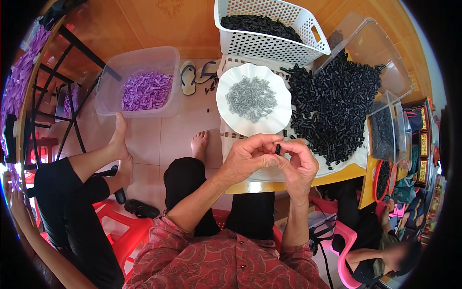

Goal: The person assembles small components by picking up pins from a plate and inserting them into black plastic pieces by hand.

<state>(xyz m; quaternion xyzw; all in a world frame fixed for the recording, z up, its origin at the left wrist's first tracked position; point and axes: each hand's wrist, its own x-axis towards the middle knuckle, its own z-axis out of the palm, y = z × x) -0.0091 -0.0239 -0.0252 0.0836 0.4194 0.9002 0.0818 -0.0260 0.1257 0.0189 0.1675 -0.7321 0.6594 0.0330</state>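
Note:
Over the table's near edge, my left hand point(244, 161) and my right hand point(297, 164) meet fingertip to fingertip. Pinched between them is a small black cylindrical piece point(277, 149), held roughly upright; the fingers partly hide it. Both hands have thumb and forefinger pressed on it. Just beyond them stands a white scalloped plate point(228, 117) bearing a heap of small clear pieces point(251, 98). To the right of the plate spreads a large pile of black cylindrical pieces point(332, 106) on a pale cloth, close to my right hand.
A white perforated basket point(269, 45) of black pieces stands at the table's back. Clear plastic bins point(385, 125) flank the pile at right. On the floor at left sit a clear tub point(108, 96) of purple pieces and slippers point(188, 79). Other people sit left and right.

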